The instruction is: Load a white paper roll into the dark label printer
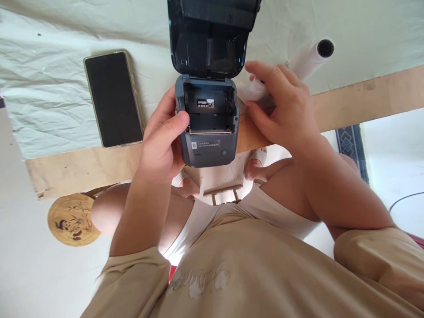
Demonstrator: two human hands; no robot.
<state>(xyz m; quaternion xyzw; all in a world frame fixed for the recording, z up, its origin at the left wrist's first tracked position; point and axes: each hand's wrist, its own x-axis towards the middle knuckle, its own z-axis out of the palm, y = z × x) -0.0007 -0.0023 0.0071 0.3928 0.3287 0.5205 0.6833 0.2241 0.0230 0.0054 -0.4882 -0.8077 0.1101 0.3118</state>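
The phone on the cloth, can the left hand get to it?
Probably yes. The phone lies face up beside the left hand with bare cloth between, but that hand grips the open label printer.

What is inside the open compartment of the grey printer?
The printer compartment holds no paper roll: only a small label with white text shows. The left hand thumb covers its lower left corner.

Dark-screened smartphone [113,99] lying flat on a pale wrinkled cloth [49,66], bare wooden table edge [82,170], round bamboo-printed stool [73,219] on the floor, patterned rug [352,148]
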